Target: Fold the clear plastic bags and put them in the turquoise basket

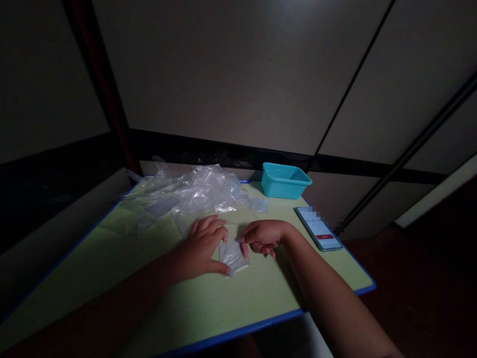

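Observation:
A small folded clear plastic bag lies flat on the table between my two hands. My left hand rests at its left side, fingers spread, the thumb touching the lower left edge. My right hand is at the upper right edge, thumb and index finger pinched on the plastic and the other fingers curled. Beyond my left hand spreads a loose heap of clear plastic bags. Another small folded plastic piece lies just past my right hand.
A turquoise plastic basket stands at the table's back right. A phone with its screen lit lies near the right edge. The pale green table has a blue rim, and a panelled wall rises behind it.

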The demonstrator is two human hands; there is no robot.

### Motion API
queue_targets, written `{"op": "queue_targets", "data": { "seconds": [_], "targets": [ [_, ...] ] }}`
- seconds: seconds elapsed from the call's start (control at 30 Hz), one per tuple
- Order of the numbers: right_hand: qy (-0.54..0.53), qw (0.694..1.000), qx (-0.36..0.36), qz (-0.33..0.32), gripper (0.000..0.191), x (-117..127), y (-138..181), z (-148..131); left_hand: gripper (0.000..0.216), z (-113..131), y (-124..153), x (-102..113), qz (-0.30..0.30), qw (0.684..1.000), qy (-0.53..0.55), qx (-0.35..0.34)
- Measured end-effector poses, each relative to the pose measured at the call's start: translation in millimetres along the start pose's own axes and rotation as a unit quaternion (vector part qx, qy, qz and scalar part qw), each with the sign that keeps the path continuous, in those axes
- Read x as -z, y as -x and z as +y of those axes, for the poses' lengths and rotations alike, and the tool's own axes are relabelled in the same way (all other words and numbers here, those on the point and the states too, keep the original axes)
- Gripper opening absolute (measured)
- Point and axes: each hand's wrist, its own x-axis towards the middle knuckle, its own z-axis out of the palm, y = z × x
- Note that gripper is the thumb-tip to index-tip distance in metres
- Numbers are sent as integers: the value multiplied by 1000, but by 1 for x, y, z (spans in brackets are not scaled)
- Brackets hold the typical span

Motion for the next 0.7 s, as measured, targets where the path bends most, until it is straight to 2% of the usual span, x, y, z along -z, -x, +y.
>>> {"op": "queue_targets", "data": {
  "seconds": [0.13, 0.27, 0.33, 0.43, 0.7],
  "targets": [
    [-1, 1000, 13, 23, 21, 3, 3, 2, 57, 0, -1, 1, 4, 1000, -4, -4],
    [-42, 995, 83, -30, 13, 1, -2, 3, 59, 2, -1, 3, -12, 1000, -8, 5],
    [-51, 993, 94, -53, 14, -1, -7, 3, 60, 2, -2, 3, -12, 1000, -9, 7],
    [-54, 995, 69, -55, 16, -2, -15, 4, 60, 3, -2, 4, -10, 1000, -6, 6],
    [-28, 999, 23, 23, 17, 4, -9, 2, 60, -3, -2, -1, -17, 1000, -6, 10]
  ]
}}
